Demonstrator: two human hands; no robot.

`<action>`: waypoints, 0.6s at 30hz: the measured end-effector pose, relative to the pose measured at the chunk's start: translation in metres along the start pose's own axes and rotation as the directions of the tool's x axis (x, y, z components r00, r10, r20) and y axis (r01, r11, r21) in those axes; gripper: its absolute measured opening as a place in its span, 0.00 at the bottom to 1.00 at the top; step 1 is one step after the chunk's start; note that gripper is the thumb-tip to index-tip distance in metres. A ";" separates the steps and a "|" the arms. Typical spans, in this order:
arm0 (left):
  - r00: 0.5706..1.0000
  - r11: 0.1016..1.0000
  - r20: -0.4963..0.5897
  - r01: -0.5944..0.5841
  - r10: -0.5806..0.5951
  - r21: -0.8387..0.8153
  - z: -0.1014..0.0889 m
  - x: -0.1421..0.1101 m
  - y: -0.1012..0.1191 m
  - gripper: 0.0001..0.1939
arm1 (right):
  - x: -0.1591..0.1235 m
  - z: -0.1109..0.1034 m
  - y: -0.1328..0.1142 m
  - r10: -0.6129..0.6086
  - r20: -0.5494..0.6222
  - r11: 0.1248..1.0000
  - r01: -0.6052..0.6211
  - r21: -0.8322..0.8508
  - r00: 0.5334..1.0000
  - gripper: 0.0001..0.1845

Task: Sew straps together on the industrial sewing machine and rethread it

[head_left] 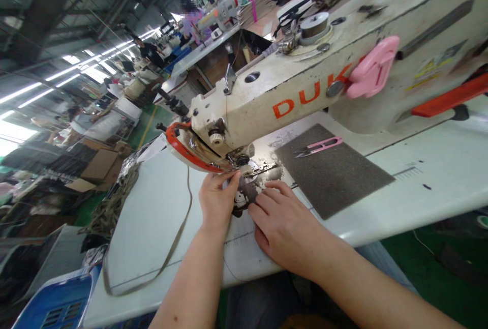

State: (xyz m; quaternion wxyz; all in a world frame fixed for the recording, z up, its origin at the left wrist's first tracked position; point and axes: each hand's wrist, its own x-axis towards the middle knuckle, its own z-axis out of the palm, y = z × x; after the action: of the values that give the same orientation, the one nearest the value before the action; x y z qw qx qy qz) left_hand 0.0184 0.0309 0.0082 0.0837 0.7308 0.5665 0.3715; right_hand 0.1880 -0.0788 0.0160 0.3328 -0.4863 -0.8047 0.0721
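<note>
A cream sewing machine with orange lettering stands on a pale table. Under its needle area lies a small dark workpiece. My left hand pinches the piece's left edge, fingers closed on it, right below the presser foot. My right hand lies beside it with fingers stretched flat, pressing the piece's right side onto the table. A tan strap runs from the machine head down in a loop over the table's front left.
Pink thread snips rest on a grey mat to the right of the needle. A pink clip hangs on the machine arm. A blue crate sits at the lower left. Other workers sit at stations far behind.
</note>
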 end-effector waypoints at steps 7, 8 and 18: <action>1.000 1.000 -0.003 -0.021 0.021 -0.005 0.000 0.001 0.000 0.04 | 0.000 0.001 0.000 -0.003 -0.016 1.000 0.003 0.008 1.000 0.02; 1.000 1.000 0.000 -0.020 0.020 -0.002 0.000 0.001 0.001 0.04 | 0.000 0.001 0.001 -0.002 -0.013 1.000 0.002 0.009 1.000 0.03; 0.999 0.999 0.029 0.024 -0.023 -0.028 0.002 0.002 0.003 0.02 | 0.001 -0.003 0.001 -0.035 0.044 0.999 0.035 -0.001 0.998 0.12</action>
State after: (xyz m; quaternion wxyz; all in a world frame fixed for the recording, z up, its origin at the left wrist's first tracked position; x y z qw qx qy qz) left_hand 0.0219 0.0324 0.0097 0.1066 0.7283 0.5683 0.3678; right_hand 0.1902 -0.0776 0.0181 0.3159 -0.4707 -0.8203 0.0761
